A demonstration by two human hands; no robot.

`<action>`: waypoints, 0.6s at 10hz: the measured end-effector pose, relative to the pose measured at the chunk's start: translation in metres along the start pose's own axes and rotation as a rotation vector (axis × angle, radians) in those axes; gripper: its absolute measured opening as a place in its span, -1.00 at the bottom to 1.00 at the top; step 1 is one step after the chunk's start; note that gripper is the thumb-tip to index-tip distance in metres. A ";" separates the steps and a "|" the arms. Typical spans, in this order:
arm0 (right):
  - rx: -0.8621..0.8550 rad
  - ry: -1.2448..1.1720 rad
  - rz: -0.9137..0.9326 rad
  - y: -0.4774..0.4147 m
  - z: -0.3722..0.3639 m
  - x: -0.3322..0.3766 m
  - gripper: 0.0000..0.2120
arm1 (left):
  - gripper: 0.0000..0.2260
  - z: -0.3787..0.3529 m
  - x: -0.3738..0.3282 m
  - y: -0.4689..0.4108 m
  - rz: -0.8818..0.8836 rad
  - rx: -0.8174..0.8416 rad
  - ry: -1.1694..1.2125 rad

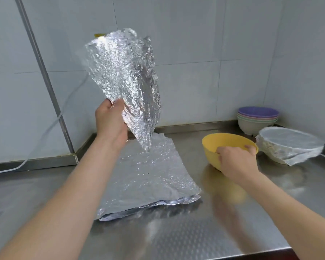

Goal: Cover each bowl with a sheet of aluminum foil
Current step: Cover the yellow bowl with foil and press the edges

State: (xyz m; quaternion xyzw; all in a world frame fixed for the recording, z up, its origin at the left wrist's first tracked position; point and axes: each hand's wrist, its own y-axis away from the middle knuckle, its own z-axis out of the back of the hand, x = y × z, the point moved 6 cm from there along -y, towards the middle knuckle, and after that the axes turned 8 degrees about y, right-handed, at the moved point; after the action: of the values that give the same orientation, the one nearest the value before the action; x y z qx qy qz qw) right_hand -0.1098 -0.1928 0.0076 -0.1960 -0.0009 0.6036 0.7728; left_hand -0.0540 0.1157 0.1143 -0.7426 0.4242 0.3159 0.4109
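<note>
Two bare forearms reach in from the near edge over a stainless steel counter (pixel 176 241), whose near part has a fine embossed pattern. Pale grey tiled walls (pixel 195 34) meet in the far right corner. On the left, a metal strip (pixel 43 76) runs up the wall and a white cable (pixel 36 147) trails down to the counter.

The left hand (pixel 111 119) is raised and pinches the edge of a crinkled foil sheet (pixel 124 77) between thumb and curled fingers. The sheet's long axis is nearly upright: wide end up, narrow tip pointing down at the far edge of a flat foil stack (pixel 148 181) lying mid-counter.

Right of the stack, the right hand (pixel 236 162) grips the near rim of a yellow bowl (pixel 225 145), which is tilted. Farther right sits a foil-covered bowl (pixel 289 147), and behind it, in the corner, a nested stack of bowls (pixel 257 119).
</note>
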 end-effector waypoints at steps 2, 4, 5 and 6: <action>0.130 -0.586 -0.052 0.030 0.039 -0.040 -0.60 | -0.83 -0.033 0.027 0.053 0.335 0.012 0.476; 0.446 -1.708 -0.253 0.057 0.063 -0.095 -0.28 | -0.80 -0.047 0.056 0.111 0.516 0.268 0.395; 0.514 -2.535 -0.427 0.073 0.050 -0.107 -0.21 | -0.78 -0.046 0.060 0.125 0.535 0.337 0.333; 0.615 -1.482 0.159 0.076 0.054 -0.091 -0.47 | -0.79 -0.046 0.060 0.134 0.531 0.393 0.256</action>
State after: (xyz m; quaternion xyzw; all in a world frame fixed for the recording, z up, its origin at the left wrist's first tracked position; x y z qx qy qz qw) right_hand -0.2184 -0.2468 0.0554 0.4774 -0.3330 0.6031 0.5454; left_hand -0.1414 0.0127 0.0401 -0.5466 0.7033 0.2284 0.3929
